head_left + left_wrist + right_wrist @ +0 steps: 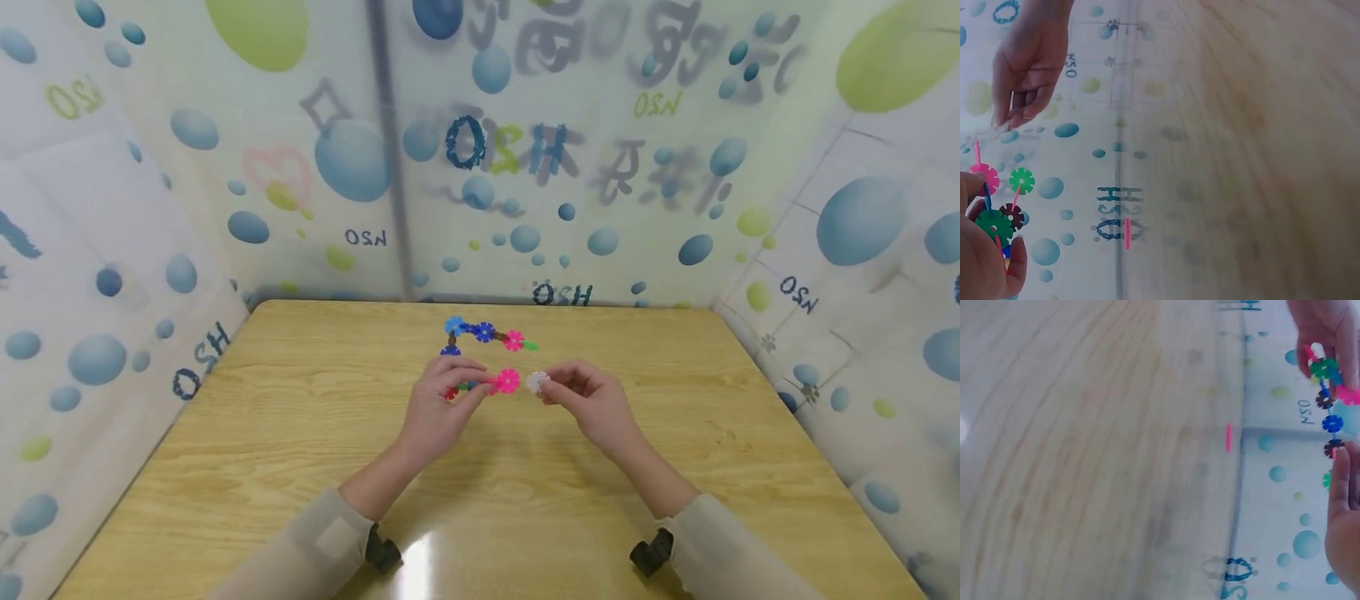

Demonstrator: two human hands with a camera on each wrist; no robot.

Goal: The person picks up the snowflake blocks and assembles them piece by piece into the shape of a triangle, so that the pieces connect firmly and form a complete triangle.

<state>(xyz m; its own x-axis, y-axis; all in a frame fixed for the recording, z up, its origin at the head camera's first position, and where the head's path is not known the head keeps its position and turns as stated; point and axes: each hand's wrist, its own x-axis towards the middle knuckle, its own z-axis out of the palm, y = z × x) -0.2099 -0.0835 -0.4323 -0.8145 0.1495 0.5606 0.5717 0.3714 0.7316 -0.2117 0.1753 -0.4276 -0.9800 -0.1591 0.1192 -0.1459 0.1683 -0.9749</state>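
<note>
A chain of interlocking snowflake discs in blue, brown, green, red and pink bends round above the table in the head view, with a dark blue disc (483, 332) on its far stretch. My left hand (441, 410) pinches the chain close to its near pink disc (507, 381); the palm hides part of the chain. Between thumb and fingertips of my right hand (600, 408) is a white disc (537, 382), a small gap away from that pink one. A second pink disc (513, 340) and a green disc (531, 346), seen nearly edge-on, form the chain's far end.
The wooden table (300, 450) reaches to a patterned wall (300, 208) at the back, with similar walls on both sides. Both wrists wear dark devices, the left one (384, 552) near a glare spot. A short pink strip (1127, 234) shows in the left wrist view.
</note>
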